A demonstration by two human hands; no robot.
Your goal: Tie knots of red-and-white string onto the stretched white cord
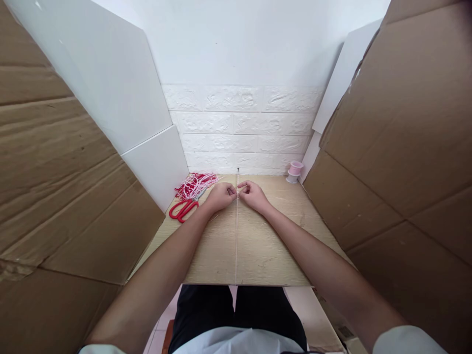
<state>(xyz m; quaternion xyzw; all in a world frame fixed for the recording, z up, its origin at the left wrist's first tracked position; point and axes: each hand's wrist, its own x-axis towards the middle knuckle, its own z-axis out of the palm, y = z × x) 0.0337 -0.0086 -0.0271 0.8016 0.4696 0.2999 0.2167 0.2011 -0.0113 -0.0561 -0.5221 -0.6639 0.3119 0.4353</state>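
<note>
We sit at a desk walled in by cardboard on both sides, with white panels and a brick-pattern wall behind. A thin white cord runs straight down the middle of the desk from the far edge to the near edge, and it looks taut. Our left hand and right hand meet on it close to the far edge, both curled shut with fingertips pinching the cord from either side. By the far left corner lie red scissors and, just beyond them, a heap of red and white cord; a small pink spool stands at the far right corner. As we judge it, the work at the fingertips goes best if we keep the cord's tension even, hold both pinches close together, and tighten slowly so the line stays straight. The fingertips hide whatever sits between them, so we cannot tell whether a knot is there. How the cord is fixed at either end is too small to make out.
</note>
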